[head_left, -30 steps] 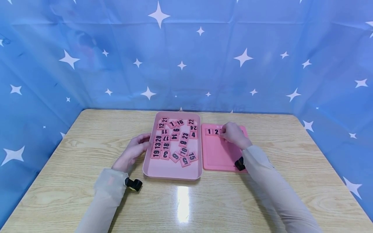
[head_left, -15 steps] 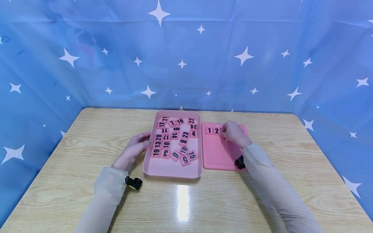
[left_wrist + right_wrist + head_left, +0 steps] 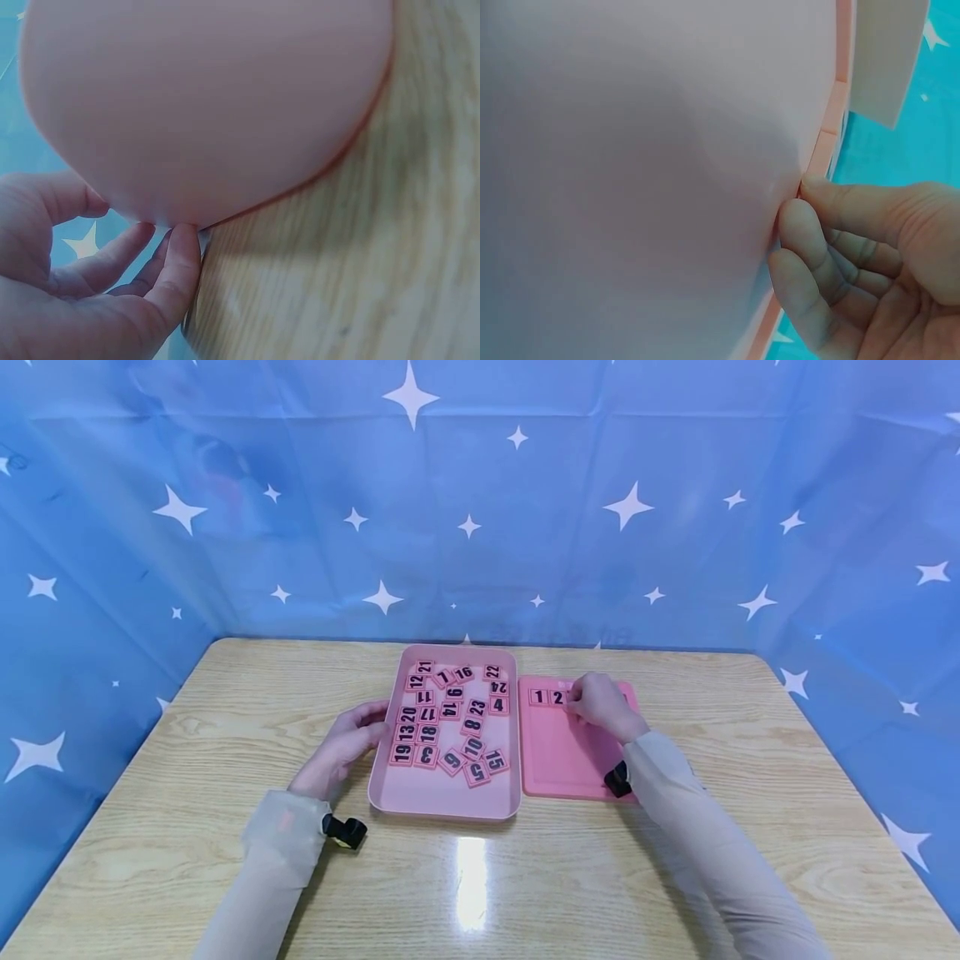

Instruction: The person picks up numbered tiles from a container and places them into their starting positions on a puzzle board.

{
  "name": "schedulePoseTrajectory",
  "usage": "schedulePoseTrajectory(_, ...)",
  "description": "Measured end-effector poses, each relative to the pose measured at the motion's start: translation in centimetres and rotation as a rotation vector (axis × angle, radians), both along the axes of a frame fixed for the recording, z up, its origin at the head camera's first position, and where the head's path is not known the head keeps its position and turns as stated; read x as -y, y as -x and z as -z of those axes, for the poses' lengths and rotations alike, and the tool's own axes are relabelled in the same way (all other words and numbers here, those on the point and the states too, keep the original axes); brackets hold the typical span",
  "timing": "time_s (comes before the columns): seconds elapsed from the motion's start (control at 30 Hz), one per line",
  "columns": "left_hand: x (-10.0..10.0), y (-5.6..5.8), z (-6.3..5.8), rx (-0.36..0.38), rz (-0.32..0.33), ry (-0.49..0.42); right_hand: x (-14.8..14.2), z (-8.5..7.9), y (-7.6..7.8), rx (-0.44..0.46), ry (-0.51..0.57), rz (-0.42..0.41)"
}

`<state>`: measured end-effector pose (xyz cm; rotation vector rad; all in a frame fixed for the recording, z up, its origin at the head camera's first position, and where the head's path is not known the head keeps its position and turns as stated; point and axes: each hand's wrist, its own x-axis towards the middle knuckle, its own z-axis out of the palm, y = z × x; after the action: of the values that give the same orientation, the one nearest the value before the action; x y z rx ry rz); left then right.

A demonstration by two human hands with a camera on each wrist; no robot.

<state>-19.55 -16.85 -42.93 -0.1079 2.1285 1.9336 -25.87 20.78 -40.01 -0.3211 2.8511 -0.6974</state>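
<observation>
Number tiles, pink with black digits [image 3: 472,727], lie scattered in a pale pink tray [image 3: 448,803]. To its right lies a pink board [image 3: 558,760], where the tiles 1 [image 3: 537,697] and 2 [image 3: 557,697] sit side by side in the top row. My right hand [image 3: 602,703] is over that row, just right of the 2. In the right wrist view its thumb [image 3: 855,204] and index finger pinch at the row, mostly hiding the small tile between them. My left hand [image 3: 347,745] rests its loosely bent fingertips [image 3: 184,238] against the tray's outer left side.
Both tray and board stand on a wood-grain table [image 3: 247,727]. A blue curtain with white stars [image 3: 465,527] hangs behind and at the sides. Black wrist cameras are strapped near each cuff; the right one [image 3: 618,779] is low over the board's front right.
</observation>
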Motion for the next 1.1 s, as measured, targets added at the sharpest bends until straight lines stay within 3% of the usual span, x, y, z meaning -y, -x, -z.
schedulePoseTrajectory(0.43, 0.1, 0.0, -0.1, 0.009, 0.002, 0.018, 0.1, -0.4, 0.1, 0.013, 0.002, 0.003)
schedulePoseTrajectory(0.57, -0.1, 0.0, -0.2, 0.007, 0.007, 0.012, 0.2, -1.3, -0.3, 0.017, -0.002, 0.016)
schedulePoseTrajectory(0.67, -0.2, 0.0, -0.2, 0.007, 0.007, 0.003, 0.9, -2.6, -0.7, -0.051, 0.008, 0.006)
schedulePoseTrajectory(0.77, -0.2, 0.1, -0.2, 0.005, -0.001, -0.002, 2.7, -4.2, -1.4, -0.094, 0.053, -0.04)
schedulePoseTrajectory(0.87, -0.1, 0.0, -0.3, 0.006, -0.008, -0.001, 5.1, -5.2, -2.2, -0.071, 0.116, -0.103)
schedulePoseTrajectory(1.1, 0.0, 0.0, -0.2, 0.007, 0.009, 0.005, 10.0, -5.3, -3.4, -0.057, 0.199, -0.277)
